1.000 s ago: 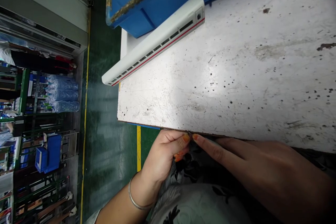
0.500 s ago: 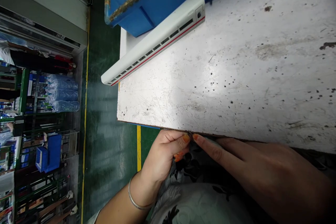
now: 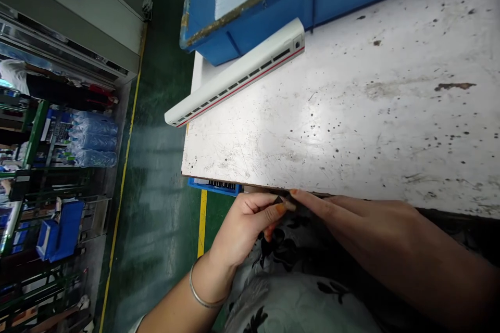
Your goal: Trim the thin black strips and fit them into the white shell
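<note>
My left hand (image 3: 246,223), with a metal bangle on the wrist, is closed at the near edge of the white table (image 3: 351,114). Its thumb and fingers pinch a small dark piece (image 3: 278,200), mostly hidden. My right hand (image 3: 371,239) meets it from the other side, index finger stretched along the table edge and the thumb tip close to the piece. The right hand's remaining fingers are tucked out of sight, so its grip is unclear. Farther back, a white model train car (image 3: 238,78) with dark windows and a red stripe lies aslant on the tabletop, untouched.
A blue crate (image 3: 273,21) with white material inside stands at the table's back. Below the near edge, a blue tray (image 3: 214,186) shows. Green floor with yellow lines lies left. Shelving, wrapped bottles (image 3: 94,138), blue bins (image 3: 62,234) and a person are beyond.
The view has shifted, showing more of the crate and the blue tray under the edge. My fingertips have parted slightly, and the dark piece at my left fingertips shows more clearly.
</note>
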{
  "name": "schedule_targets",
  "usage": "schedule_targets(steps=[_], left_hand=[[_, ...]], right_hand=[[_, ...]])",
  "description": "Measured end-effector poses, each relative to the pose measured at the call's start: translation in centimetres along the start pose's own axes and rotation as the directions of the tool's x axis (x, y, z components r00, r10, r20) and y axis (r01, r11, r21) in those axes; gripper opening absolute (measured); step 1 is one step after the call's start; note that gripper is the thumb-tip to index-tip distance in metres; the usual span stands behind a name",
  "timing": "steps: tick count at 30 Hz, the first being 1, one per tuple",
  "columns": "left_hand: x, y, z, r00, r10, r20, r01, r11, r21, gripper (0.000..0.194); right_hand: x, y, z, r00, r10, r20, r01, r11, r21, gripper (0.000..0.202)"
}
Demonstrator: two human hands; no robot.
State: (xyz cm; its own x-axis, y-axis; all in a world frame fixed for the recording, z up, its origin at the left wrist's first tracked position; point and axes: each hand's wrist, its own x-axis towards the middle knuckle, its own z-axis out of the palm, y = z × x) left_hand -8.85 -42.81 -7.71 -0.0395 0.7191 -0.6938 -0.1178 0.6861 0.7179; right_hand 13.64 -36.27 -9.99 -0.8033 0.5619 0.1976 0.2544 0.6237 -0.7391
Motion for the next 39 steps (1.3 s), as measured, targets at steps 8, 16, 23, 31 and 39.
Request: schedule_targets(steps=[8,16,23,31,39], left_hand=[[-2.7,1.7,-0.1,0.996,0.092,0.005,-0.089,0.978,-0.191,0.033],[-3.9,2.6,-0.2,0.976,0.211,0.057,-0.167,0.89,-0.425,0.025],[-5.2,3.2,-0.2,0.96,0.276,0.044,-0.215,0.83,-0.514,0.028],[-5.5,3.5,-0.4,0.948,0.317,0.035,-0.243,0.789,-0.564,0.022],[-5.4,3.8,-0.9,0.93,0.368,0.028,-0.281,0.754,-0.593,0.025]], right_hand=[[1.0,-0.4,0.0,0.979,0.104,-0.175,-0.097,0.994,0.047,0.038],[0.2,-1.0,0.2,0.972,0.089,-0.219,-0.078,0.995,0.061,0.039],[-0.9,-0.2,-0.5,0.953,0.136,-0.271,-0.132,0.991,0.034,0.044],[-0.6,0.2,-1.4,0.951,0.115,-0.286,-0.122,0.993,-0.006,0.047],[-1.4,2.8,-1.4,0.946,0.159,-0.284,-0.202,0.971,-0.128,0.055]])
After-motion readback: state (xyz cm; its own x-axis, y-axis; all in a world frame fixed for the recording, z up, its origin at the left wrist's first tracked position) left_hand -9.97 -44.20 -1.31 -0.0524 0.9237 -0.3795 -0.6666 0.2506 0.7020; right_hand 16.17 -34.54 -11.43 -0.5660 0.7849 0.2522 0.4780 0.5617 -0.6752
